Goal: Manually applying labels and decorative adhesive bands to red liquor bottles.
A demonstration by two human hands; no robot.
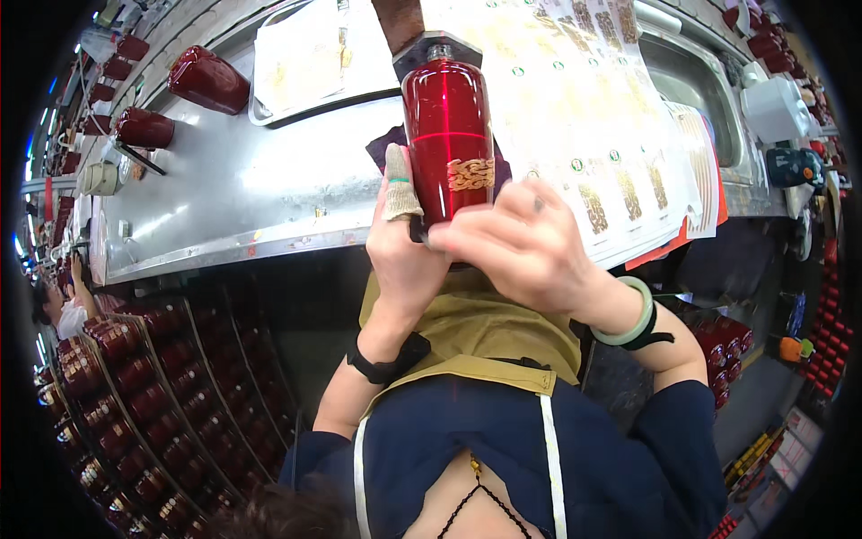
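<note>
A glossy red bottle lies lengthwise ahead of me, its neck pointing away and set against a dark angular holder. A gold patterned decal sits on its right side, toward the near end. My left hand grips the bottle's near left side, with a beige cloth cover on one finger. At the lower right of the bottle is my right hand, its fingers bent and smeared by motion. Its fingertips reach the near end, and I cannot see whether they hold anything. A dark cloth shows beneath the bottle.
Sheets of gold decals cover the table's right side, beside a metal sink. A tray with papers lies at back left. Two red bottles, one nearer, stand on the metal table. Racks of red bottles fill the lower left.
</note>
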